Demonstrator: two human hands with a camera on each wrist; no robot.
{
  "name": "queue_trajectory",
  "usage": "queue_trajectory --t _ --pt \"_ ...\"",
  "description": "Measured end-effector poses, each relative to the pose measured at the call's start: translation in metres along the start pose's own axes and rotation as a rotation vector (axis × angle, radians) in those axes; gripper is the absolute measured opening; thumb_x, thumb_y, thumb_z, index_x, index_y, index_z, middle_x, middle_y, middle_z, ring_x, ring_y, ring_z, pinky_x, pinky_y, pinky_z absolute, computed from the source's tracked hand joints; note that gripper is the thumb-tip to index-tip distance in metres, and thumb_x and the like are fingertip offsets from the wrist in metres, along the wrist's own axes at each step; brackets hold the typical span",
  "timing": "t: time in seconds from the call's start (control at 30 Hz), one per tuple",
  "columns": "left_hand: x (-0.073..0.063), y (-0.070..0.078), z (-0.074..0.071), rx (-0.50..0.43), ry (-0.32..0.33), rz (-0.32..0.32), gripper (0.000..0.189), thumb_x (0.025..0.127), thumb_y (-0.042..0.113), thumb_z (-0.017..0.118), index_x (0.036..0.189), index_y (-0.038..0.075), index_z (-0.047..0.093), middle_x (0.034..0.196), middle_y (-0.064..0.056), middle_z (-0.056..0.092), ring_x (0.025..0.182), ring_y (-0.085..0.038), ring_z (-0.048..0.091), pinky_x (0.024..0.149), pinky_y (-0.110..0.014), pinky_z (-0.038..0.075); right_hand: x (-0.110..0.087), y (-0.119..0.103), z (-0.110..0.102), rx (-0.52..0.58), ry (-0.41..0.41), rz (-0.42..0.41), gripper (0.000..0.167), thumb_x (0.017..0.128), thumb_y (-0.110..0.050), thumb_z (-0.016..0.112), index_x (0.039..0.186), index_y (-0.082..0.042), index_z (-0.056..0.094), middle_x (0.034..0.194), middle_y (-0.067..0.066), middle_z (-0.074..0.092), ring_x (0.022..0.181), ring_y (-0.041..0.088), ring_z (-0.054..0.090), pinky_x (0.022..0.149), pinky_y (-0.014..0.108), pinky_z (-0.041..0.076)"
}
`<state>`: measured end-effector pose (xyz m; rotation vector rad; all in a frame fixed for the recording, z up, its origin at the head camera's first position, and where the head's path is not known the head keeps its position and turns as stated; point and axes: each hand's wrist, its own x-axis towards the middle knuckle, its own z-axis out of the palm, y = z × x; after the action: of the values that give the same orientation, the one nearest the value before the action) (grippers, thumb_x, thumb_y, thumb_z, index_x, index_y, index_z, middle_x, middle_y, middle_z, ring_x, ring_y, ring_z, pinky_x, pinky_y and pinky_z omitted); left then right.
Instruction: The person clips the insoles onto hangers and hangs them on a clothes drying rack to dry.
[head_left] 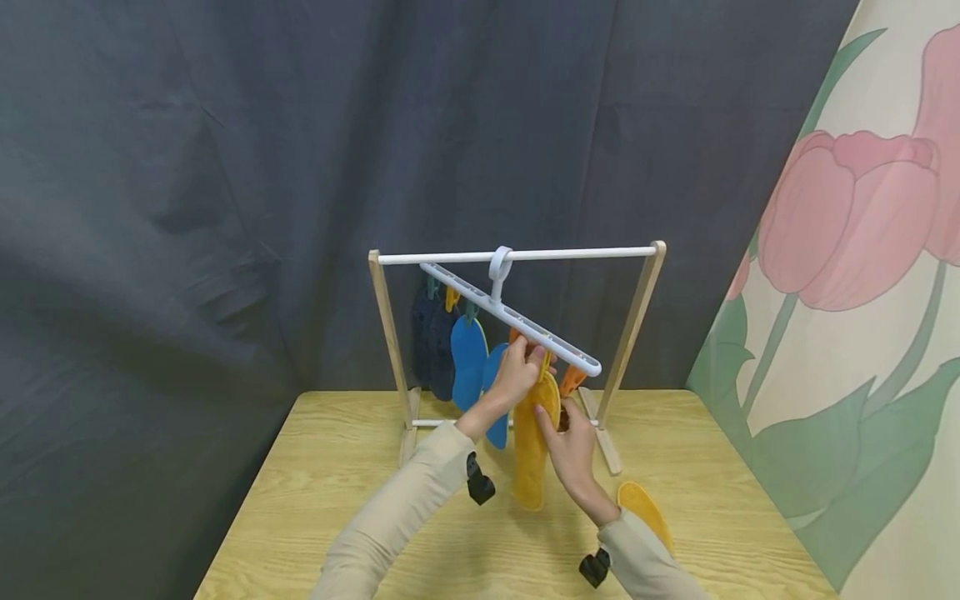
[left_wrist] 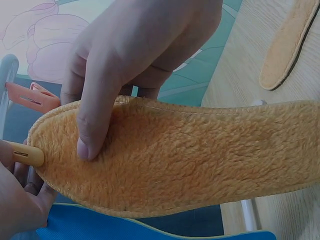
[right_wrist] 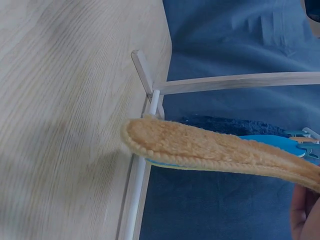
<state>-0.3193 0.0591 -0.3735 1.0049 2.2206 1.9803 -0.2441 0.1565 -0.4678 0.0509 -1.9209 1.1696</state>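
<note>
A fuzzy yellow-orange insole (left_wrist: 190, 155) hangs upright below the right half of a white clip hanger (head_left: 517, 317). My left hand (head_left: 516, 372) pinches a yellow clothespin (left_wrist: 29, 155), whose tip overlaps the insole's upper end. My right hand (head_left: 572, 446) grips the insole by its side edge, the thumb lying on the fuzzy face and the other fingers behind it. Beside the right hand, an orange clothespin (head_left: 572, 381) hangs from the hanger's near end. A second fuzzy insole (head_left: 643, 510) lies on the table by the right sleeve.
The hanger hooks over the white bar (head_left: 585, 253) of a wooden-legged rack (head_left: 636, 317), tilted at an angle. Blue insoles (head_left: 468, 360) and dark fuzzy ones (head_left: 433, 346) hang on its left part. Behind stands a dark curtain (head_left: 300, 183); the wooden table (head_left: 315, 467) lies below.
</note>
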Motion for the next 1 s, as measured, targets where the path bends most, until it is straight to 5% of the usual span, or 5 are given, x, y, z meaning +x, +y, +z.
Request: queue_trajectory --t 0.2,0.4,0.67,1.0 --pt "0.002 -0.016 0.003 0.017 -0.003 0.003 0.018 0.107 0.011 0.044 0.112 -0.004 0.054 0.097 -0.017 0.067 0.079 -0.025 0.071 0.075 -0.027 0.058 -0.002 -0.001 0.0 -0.001 -0.011 0.039 0.017 0.087 -0.007 0.076 0.096 0.004 0.067 0.073 0.008 0.064 0.059 0.01 0.053 0.05 0.019 0.044" --pt "0.001 -0.017 0.004 0.003 -0.003 0.021 0.021 0.106 0.01 0.045 0.111 -0.007 0.056 0.1 -0.026 0.066 0.083 -0.038 0.07 0.075 -0.035 0.059 -0.006 -0.001 0.0 0.013 -0.032 0.074 0.019 0.088 -0.007 0.076 0.099 0.005 0.067 0.076 0.01 0.065 0.06 0.011 0.055 0.05 0.019 0.045" --pt "0.004 -0.017 0.003 -0.004 0.02 0.03 0.021 0.106 0.012 0.046 0.108 -0.004 0.059 0.096 -0.019 0.068 0.078 -0.028 0.071 0.073 -0.028 0.058 -0.005 0.003 0.001 0.009 -0.036 0.066 0.021 0.087 -0.007 0.076 0.101 0.005 0.067 0.075 0.011 0.066 0.06 0.01 0.056 0.05 0.018 0.045" --pt "0.002 -0.018 0.004 0.011 0.093 0.072 0.023 0.104 0.005 0.049 0.105 -0.012 0.064 0.096 -0.027 0.069 0.08 -0.042 0.07 0.07 -0.04 0.059 -0.012 0.01 0.002 0.013 -0.08 0.076 0.019 0.088 -0.005 0.075 0.101 0.005 0.068 0.076 0.009 0.066 0.059 0.01 0.06 0.051 0.02 0.05"
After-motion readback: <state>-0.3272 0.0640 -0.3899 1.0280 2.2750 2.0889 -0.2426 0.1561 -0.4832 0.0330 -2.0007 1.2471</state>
